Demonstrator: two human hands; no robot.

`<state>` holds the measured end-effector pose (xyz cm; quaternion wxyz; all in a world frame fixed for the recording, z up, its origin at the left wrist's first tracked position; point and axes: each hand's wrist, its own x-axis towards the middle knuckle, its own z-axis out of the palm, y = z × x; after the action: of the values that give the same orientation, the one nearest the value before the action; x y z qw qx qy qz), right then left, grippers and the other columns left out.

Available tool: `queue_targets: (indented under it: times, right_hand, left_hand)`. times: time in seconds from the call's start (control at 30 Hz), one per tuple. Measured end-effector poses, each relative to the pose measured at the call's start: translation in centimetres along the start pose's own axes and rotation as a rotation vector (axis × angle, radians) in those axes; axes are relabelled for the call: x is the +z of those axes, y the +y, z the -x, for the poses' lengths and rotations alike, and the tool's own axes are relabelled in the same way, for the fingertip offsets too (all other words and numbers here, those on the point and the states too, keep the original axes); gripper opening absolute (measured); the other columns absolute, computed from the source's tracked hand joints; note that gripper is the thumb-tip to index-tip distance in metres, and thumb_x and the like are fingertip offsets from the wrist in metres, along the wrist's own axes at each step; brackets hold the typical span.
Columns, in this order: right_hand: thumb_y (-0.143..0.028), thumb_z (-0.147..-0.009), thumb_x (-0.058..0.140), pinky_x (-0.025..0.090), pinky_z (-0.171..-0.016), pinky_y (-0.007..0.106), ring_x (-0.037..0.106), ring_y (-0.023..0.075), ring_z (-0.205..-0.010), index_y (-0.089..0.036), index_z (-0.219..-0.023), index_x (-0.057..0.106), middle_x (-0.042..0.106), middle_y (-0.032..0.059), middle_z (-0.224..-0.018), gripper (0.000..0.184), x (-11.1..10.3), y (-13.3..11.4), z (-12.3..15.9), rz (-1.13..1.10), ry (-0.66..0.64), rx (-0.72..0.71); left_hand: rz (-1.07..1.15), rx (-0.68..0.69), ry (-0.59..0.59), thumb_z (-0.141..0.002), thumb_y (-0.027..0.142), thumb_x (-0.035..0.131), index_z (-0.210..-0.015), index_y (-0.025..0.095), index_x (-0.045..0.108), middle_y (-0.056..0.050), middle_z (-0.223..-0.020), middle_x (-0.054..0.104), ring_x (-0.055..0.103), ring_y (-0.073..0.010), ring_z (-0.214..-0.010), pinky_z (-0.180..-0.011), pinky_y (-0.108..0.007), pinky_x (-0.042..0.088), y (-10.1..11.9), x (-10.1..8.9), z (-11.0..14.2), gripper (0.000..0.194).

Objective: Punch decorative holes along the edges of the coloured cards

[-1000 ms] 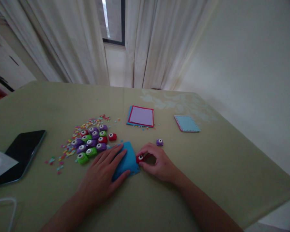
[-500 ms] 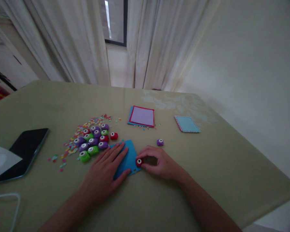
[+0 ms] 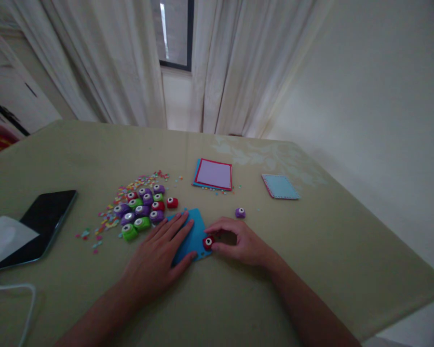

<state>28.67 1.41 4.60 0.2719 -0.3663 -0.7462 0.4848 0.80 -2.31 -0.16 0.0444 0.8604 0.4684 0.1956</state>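
Note:
My left hand (image 3: 162, 248) lies flat on a blue sheet of paper (image 3: 196, 231), fingers stretched out and slightly apart. At the sheet's right edge sits a small red paper punch (image 3: 208, 242), gripped between the thumb and fingers of my right hand (image 3: 238, 241). A few small punched holes show along the paper near the punch. Just beyond my right hand stands a purple punch (image 3: 240, 212). Several more punches in purple, green and red (image 3: 142, 210) are clustered past my left fingertips, with a single red punch (image 3: 172, 203) beside them.
Colourful paper confetti (image 3: 125, 193) is scattered around the punch cluster. Farther back lie a stack of lilac, red and blue sheets (image 3: 214, 174) and a light blue square with a punched border (image 3: 281, 186). A black tablet (image 3: 52, 212) with white paper (image 3: 7, 241) and a white cable (image 3: 31, 294) lie left.
The view has shifted slightly, so things at the left appear a little farther right. Both hands keep their places on the paper and the red punch.

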Motion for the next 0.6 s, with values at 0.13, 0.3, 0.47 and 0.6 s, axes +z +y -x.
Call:
queue_targets:
  times: [0.13, 0.3, 0.47, 0.6]
  right_hand:
    - [-0.044, -0.095, 0.078, 0.057, -0.082, 0.032, 0.071, 0.0201, -0.092, -0.019, -0.118, 0.078, 0.077, 0.0079, -0.107, 0.034, 0.0, 0.3, -0.1, -0.064, 0.073, 0.123]
    - [-0.053, -0.089, 0.082, 0.042, -0.054, 0.023, 0.056, 0.0126, -0.062, -0.019, -0.097, 0.072, 0.067, -0.0008, -0.076, 0.037, 0.4, 0.2, -0.5, -0.174, 0.102, 0.323]
    - [-0.054, -0.081, 0.088, 0.043, -0.049, 0.022, 0.055, 0.0107, -0.055, -0.019, -0.088, 0.065, 0.070, -0.0011, -0.074, 0.042, 0.5, -0.4, -1.3, -0.243, 0.068, 0.418]
    - [-0.051, -0.081, 0.090, 0.041, -0.049, 0.021, 0.057, 0.0094, -0.053, -0.019, -0.091, 0.066, 0.074, 0.0000, -0.078, 0.041, 0.4, -1.0, -1.7, -0.173, 0.002, 0.501]
  left_hand:
    - [0.009, 0.011, 0.002, -0.107, 0.057, 0.056, -0.169, 0.029, 0.038, -0.008, -0.173, 0.041, 0.047, -0.0315, -0.155, -0.129, -0.053, 0.037, 0.1, -0.1, -0.1, 0.070]
    - [0.039, 0.014, 0.032, -0.109, 0.054, 0.054, -0.165, 0.025, 0.044, -0.009, -0.170, 0.047, 0.049, -0.0321, -0.153, -0.126, -0.053, 0.041, 0.4, -0.2, -0.4, 0.064]
    - [0.039, 0.023, 0.035, -0.106, 0.053, 0.058, -0.156, 0.021, 0.055, -0.012, -0.164, 0.055, 0.056, -0.0342, -0.146, -0.123, -0.055, 0.045, 0.3, 0.2, -0.5, 0.060]
    - [0.067, 0.005, 0.054, -0.104, 0.053, 0.061, -0.152, 0.021, 0.060, -0.013, -0.162, 0.057, 0.057, -0.0362, -0.146, -0.121, -0.056, 0.047, 0.2, 0.6, -0.6, 0.058]
